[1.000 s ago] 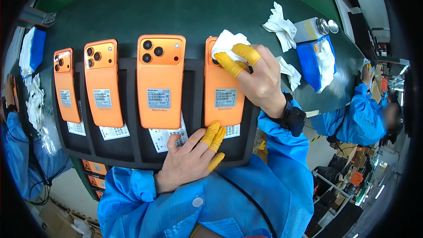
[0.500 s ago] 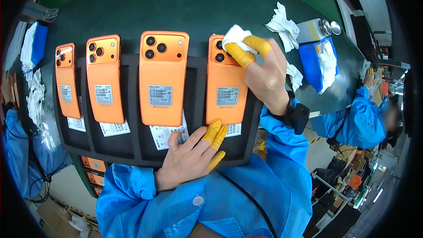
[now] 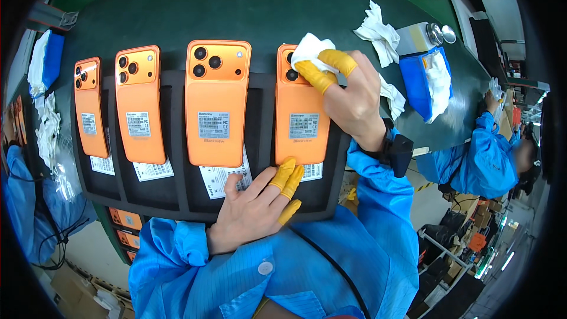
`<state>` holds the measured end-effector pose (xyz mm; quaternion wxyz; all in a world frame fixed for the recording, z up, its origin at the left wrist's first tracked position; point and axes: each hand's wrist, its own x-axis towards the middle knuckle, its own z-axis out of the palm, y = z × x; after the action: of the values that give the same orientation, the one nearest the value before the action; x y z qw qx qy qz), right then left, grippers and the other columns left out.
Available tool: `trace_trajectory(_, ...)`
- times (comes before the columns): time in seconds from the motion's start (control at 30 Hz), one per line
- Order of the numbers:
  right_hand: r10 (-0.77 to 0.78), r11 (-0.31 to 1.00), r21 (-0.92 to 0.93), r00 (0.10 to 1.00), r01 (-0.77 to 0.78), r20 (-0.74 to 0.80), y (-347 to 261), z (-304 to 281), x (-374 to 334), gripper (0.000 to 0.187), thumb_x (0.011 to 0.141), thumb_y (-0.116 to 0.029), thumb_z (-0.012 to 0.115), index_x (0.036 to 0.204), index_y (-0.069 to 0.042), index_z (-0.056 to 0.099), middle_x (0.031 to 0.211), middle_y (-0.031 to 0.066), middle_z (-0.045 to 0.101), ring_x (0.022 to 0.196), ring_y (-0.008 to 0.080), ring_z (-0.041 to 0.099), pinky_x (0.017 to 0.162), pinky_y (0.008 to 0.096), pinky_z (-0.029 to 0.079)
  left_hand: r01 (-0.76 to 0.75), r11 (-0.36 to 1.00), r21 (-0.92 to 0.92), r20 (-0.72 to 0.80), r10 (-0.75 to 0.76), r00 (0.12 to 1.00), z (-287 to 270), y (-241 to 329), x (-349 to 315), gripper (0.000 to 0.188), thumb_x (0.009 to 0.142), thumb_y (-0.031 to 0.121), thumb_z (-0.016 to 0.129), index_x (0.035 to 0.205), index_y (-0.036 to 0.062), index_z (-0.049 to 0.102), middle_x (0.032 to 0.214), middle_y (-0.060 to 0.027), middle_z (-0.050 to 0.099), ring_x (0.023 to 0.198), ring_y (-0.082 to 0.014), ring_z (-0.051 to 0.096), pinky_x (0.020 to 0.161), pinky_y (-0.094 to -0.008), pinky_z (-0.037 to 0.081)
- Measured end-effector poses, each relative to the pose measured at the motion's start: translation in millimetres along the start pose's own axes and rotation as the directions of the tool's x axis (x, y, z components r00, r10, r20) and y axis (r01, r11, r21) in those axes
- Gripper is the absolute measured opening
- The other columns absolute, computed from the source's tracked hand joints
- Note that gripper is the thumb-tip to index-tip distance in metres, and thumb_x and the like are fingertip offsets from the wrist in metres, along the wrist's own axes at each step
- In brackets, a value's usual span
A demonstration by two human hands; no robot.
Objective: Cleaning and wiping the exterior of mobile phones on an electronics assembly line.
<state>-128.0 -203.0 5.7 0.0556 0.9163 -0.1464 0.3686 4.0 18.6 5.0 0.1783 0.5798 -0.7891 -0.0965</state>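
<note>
Four orange phones lie back up in a row. My right hand (image 3: pixel 351 97), with yellow finger cots, pinches a folded white wipe (image 3: pixel 310 52) against the camera area of the rightmost phone (image 3: pixel 298 103). The wipe hides part of its lenses. At that phone's lower edge my left hand (image 3: pixel 254 207) lies with fingers stretched out, the cotted fingertips touching the edge. A second phone (image 3: pixel 217 97) is just left of it, then a third (image 3: pixel 139 91) and a fourth (image 3: pixel 88 100). All rest on a black slotted tray (image 3: pixel 260 118); printed white labels show beneath them.
Crumpled white wipes (image 3: pixel 378 32), a dispenser bottle with a metal top (image 3: pixel 416 39) and a blue box of wipes (image 3: pixel 422 82) stand at the right. Another blue box (image 3: pixel 50 59) is at the far left. Co-workers in blue (image 3: pixel 481 159) sit on both sides.
My right hand and the wipe have shifted slightly left on the camera area. My left hand stays at the phone's lower edge.
</note>
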Motion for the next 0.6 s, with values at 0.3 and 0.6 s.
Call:
trace_trajectory(0.3, -0.006, 1.0, 0.007, 1.0, 0.006, 0.023, -2.8, 1.3, 1.8, 0.022, 0.054, -0.011, 0.071, 0.076, -0.006, 0.07, 0.088, 0.0096, 0.058, 0.072, 0.0226, 0.054, 0.052, 0.032, 0.039, 0.023, 1.0, -0.002, 0.027, -0.023, 0.999, -0.3, 1.4, -2.5, 0.04, 0.086, 0.038, 0.06, 0.116, 0.0128, 0.062, 0.122, 0.0003, 0.056, 0.115, -0.0124, 0.045, 0.09, -0.0449, 0.023)
trace_trajectory(0.6, 0.043, 0.999, 0.008, 0.997, -0.044, 0.056, -4.5, 0.6, 5.9, 0.019, 0.055, -0.01, 0.071, 0.074, -0.005, 0.069, 0.091, 0.0116, 0.061, 0.073, 0.0238, 0.055, 0.053, 0.0334, 0.041, 0.027, 1.0, -0.006, 0.019, -0.026, 0.999, -0.9, 2.2, -1.2, 0.039, 0.086, 0.038, 0.06, 0.115, 0.0126, 0.063, 0.12, -0.0001, 0.056, 0.115, -0.0128, 0.045, 0.089, -0.0443, 0.022)
